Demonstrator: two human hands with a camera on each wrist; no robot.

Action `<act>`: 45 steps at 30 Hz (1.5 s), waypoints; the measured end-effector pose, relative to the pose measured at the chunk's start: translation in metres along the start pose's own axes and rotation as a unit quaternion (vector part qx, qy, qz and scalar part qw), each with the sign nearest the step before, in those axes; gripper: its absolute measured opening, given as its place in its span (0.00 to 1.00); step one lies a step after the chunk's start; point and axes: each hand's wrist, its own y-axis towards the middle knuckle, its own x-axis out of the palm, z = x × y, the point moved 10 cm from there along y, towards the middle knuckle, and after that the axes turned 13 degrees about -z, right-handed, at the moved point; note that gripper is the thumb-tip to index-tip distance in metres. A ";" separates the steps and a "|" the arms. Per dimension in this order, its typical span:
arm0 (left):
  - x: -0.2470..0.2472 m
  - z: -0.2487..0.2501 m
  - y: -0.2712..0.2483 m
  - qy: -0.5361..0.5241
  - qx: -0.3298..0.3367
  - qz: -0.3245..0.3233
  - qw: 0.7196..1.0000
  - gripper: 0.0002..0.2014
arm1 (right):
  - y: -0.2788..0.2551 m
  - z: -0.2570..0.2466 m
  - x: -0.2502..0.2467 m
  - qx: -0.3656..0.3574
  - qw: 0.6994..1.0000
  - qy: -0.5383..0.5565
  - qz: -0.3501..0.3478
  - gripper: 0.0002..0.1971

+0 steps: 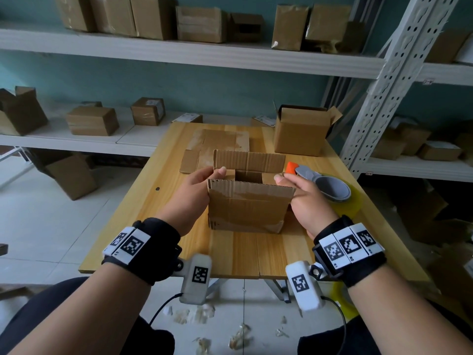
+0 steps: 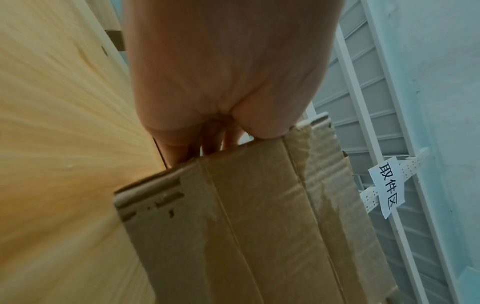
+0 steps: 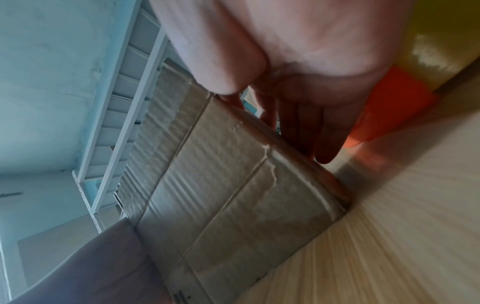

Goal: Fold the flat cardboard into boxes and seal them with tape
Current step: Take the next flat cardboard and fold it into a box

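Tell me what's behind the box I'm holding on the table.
Behind the box lies flat cardboard on the table, with an open carton further back right. The box hides part of the flat sheet.

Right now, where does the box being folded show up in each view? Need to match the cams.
Head: the box sits centre frame on the table, with the left hand and right hand at its sides.
Left wrist: fills lower centre-right, below the hand.
Right wrist: centre, tilted diagonally.
Shared landmark: the pale wooden table.
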 end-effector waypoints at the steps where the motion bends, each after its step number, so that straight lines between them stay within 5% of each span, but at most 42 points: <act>1: 0.002 0.004 -0.002 0.001 0.008 -0.002 1.000 0.16 | 0.000 0.001 0.000 -0.001 1.000 0.000 0.002 0.22; 5: 0.001 0.019 -0.007 0.008 0.050 0.017 0.999 0.07 | -0.001 -0.003 -0.007 -0.035 0.998 0.034 0.038 0.17; 13: -0.015 0.027 -0.011 0.003 0.095 0.082 0.992 0.17 | -0.001 -0.020 -0.010 -0.129 0.991 -0.015 0.035 0.02; 20: -0.007 0.031 -0.016 0.054 0.085 0.068 0.993 0.09 | -0.004 -0.018 -0.010 -0.113 0.992 -0.039 0.041 0.08; 26: -0.011 0.025 -0.015 0.042 0.057 0.073 0.995 0.13 | -0.003 -0.016 -0.008 -0.094 0.994 -0.035 0.032 0.09; 30: -0.009 0.025 -0.015 0.034 0.036 0.044 0.998 0.19 | -0.006 -0.017 -0.010 -0.080 0.996 -0.008 0.030 0.20; 39: -0.014 0.020 -0.012 -0.006 0.009 -0.011 1.000 0.53 | -0.016 -0.034 -0.006 -0.062 0.997 -0.037 -0.029 0.40; 42: -0.013 0.020 -0.013 0.008 0.010 -0.027 1.000 0.54 | -0.019 -0.037 -0.003 -0.064 0.994 -0.065 -0.059 0.43; 45: -0.011 0.023 -0.014 0.036 0.016 -0.041 0.998 0.44 | -0.017 -0.038 0.000 -0.087 0.989 -0.084 -0.083 0.54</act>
